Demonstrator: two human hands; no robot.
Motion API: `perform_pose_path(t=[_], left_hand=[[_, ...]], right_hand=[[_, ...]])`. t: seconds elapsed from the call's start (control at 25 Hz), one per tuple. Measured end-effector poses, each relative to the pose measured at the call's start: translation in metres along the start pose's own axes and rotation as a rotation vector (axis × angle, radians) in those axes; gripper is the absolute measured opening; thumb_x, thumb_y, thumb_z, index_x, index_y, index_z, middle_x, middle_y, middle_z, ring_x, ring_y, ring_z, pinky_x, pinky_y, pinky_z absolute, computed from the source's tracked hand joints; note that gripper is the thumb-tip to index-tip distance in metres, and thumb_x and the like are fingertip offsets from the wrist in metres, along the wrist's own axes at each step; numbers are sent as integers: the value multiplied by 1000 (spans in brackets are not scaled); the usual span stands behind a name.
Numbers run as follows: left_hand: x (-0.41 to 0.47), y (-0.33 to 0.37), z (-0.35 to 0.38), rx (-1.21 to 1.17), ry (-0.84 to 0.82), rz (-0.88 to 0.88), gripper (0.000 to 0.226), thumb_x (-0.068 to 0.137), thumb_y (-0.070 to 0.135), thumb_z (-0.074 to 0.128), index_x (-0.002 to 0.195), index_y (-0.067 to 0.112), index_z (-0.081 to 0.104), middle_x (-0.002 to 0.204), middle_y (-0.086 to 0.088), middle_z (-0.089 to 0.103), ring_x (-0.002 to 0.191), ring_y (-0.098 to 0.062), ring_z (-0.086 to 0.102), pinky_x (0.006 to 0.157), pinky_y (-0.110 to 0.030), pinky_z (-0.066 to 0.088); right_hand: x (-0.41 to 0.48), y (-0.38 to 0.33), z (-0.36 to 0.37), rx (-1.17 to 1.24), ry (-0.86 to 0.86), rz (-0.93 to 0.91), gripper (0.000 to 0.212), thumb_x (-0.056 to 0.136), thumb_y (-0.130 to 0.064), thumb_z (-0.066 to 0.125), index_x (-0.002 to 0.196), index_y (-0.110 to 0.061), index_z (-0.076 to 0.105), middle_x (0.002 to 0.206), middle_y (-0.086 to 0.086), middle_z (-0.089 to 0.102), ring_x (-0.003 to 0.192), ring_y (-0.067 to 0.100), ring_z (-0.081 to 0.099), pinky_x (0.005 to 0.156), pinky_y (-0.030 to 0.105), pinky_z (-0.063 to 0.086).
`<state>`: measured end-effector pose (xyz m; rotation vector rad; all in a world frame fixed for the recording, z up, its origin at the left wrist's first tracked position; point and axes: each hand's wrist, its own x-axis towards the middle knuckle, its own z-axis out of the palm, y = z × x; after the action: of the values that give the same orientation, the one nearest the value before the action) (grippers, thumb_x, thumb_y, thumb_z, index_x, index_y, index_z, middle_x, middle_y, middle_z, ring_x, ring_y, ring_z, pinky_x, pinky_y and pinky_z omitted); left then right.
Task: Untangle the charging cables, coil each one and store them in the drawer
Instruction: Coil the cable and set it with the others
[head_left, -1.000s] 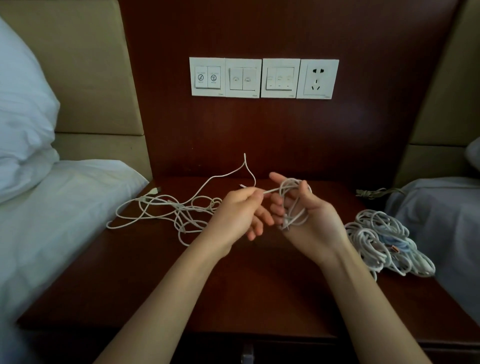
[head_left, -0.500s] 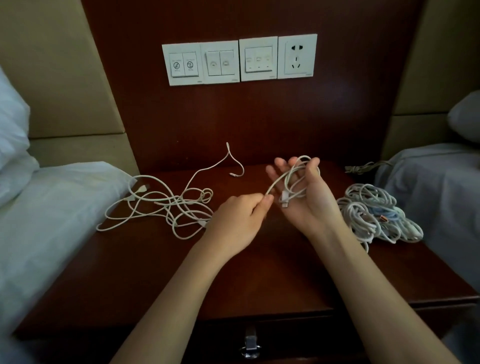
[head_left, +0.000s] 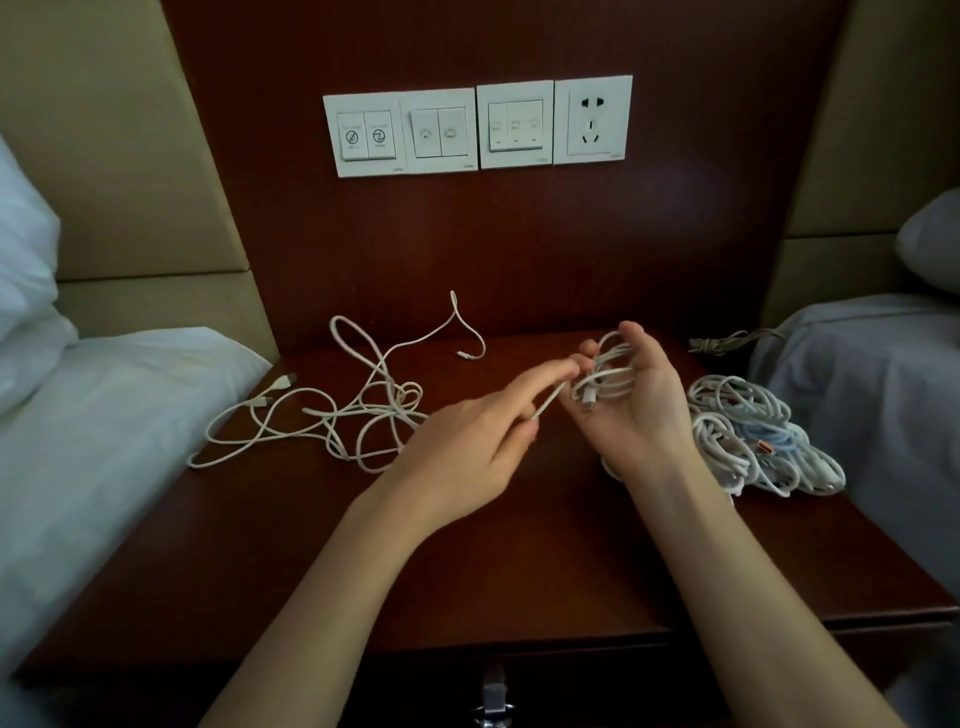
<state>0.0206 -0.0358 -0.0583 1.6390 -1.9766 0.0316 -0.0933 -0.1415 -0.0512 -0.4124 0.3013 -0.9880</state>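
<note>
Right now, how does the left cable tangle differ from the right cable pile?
The left tangle sprawls in wide, loose loops; the right pile is a compact heap of tight coils. The left tangle looks all white; the right pile includes a pale blue cable and an orange-tipped plug. One end of the left tangle arches upward; the right pile lies low. Both rest on the nightstand.

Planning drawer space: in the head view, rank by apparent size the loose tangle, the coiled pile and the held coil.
1. loose tangle, spreading widest.
2. coiled pile, more compact.
3. held coil, clearly smallest, even though it is lifted toward the camera.
</note>
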Motion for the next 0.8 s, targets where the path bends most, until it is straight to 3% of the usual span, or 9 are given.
perform_pose_path(t=[0.12, 0.24, 0.36, 0.48, 0.64, 0.8], left_hand=[[5, 10, 10, -74, -17, -16, 59, 99, 24, 41, 146, 44, 13, 115, 15, 54, 88, -3, 57, 73, -22, 46], [8, 11, 14, -91, 14, -25, 43, 100, 25, 38, 143, 31, 37, 136, 8, 49, 120, -10, 49, 95, -38, 46], [11, 13, 12, -57, 43, -15, 45, 95, 34, 31, 137, 23, 45, 131, 3, 54, 113, -18, 55, 87, -42, 49], [12, 22, 13, 116, -12, 1, 39, 99, 32, 33, 136, 21, 39, 125, 2, 55, 100, -22, 60, 77, -37, 48], [12, 17, 6, -51, -139, -56, 37, 94, 30, 52, 129, 27, 40, 100, 19, 50, 94, -10, 56, 81, -36, 48], [10, 18, 9, 43, -100, -9, 39, 93, 29, 53, 130, 28, 40, 101, 17, 48, 94, -9, 54, 76, -28, 44]], right_hand=[[-4, 4, 2, -99, -74, -21, 8, 94, -16, 45, 87, -18, 44, 70, 1, 47, 58, 12, 47, 58, 25, 43], [-8, 6, 5, -86, -98, -24, 17, 93, -4, 40, 86, -19, 41, 69, 3, 45, 60, 15, 45, 63, 28, 45], [-12, 7, 6, -80, -88, 45, 8, 93, -10, 43, 98, -15, 46, 76, 6, 51, 68, 18, 55, 64, 33, 52], [-14, 6, 6, -187, -3, 157, 20, 93, -20, 47, 94, -2, 55, 78, 8, 58, 75, 21, 61, 68, 30, 51], [-17, 8, 8, -246, 26, 222, 23, 94, -21, 46, 90, -1, 57, 64, 7, 64, 70, 20, 65, 67, 30, 53], [-11, 10, 6, -96, 5, 142, 10, 95, -13, 44, 104, -8, 47, 70, 9, 56, 62, 22, 65, 59, 34, 59]])
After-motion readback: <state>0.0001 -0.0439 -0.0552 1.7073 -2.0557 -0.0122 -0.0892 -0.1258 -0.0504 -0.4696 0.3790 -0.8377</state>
